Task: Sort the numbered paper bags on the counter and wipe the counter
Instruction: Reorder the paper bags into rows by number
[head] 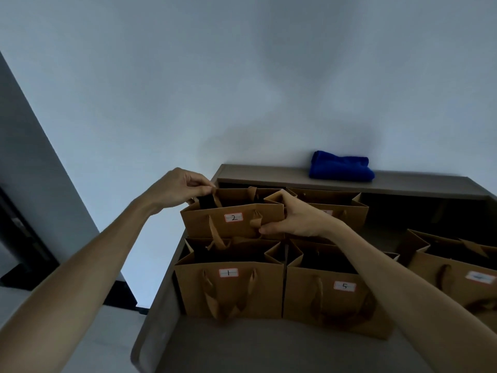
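Observation:
Several brown paper bags with white number labels stand on the grey counter (242, 345). Bag 2 (215, 224) is in the back row at the left. My left hand (180, 188) pinches its top left rim near a handle. My right hand (295, 216) grips its right edge, thumb across the front. Bag 1 (228, 289) stands in front of it, with bag 5 (330, 294) to its right. Another bag (338, 208) stands behind my right hand, its label hidden. A further bag (457, 278) at the right carries a blurred label.
A folded blue cloth (340, 166) lies on the raised ledge (403, 184) at the back of the counter, against the pale wall. The counter's left edge drops to the floor, where a dark object (16, 232) stands.

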The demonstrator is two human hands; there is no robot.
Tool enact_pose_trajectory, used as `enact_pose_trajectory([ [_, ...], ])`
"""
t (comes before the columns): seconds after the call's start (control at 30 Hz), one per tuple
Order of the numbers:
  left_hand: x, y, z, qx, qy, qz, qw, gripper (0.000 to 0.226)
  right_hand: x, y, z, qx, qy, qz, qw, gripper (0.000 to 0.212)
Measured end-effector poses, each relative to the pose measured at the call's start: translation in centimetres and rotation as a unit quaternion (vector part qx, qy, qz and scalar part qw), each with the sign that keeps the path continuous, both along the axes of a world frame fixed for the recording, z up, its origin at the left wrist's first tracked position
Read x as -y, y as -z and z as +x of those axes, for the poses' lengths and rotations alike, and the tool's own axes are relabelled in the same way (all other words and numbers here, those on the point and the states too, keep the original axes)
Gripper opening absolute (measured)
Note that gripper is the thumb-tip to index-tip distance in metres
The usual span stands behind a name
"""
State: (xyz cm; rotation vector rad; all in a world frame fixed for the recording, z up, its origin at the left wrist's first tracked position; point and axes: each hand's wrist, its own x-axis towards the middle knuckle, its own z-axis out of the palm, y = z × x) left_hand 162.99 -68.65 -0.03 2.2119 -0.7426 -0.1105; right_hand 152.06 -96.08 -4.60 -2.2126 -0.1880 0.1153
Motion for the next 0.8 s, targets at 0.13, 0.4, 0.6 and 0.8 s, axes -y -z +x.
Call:
enact_pose_trajectory([
  [0.13, 0.7, 2.0, 0.2, 0.014, -0.02, 0.02, 1.0, 0.012, 0.2, 0.7, 0.4, -0.031, 0.007, -0.027, 0.999, 0.063],
  [0.4, 1.7, 4.8, 0.1, 0.097, -0.036, 0.082, 0.991, 0.018, 0.8, 1.9, 0.4, -0.064, 0.044, -0.108, 0.991, 0.109],
  [0.6, 2.6, 6.0, 0.5, 0.181, -0.053, 0.145, 0.971, 0.019, 0.3, 1.8, 0.2, -0.043, 0.067, -0.107, 0.991, 0.066],
  [0.8, 3.4, 6.7, 0.0, 0.235, -0.048, 0.202, 0.949, 0.017, 0.5, 2.5, 0.4, -0.079, 0.059, -0.169, 0.981, 0.062],
])
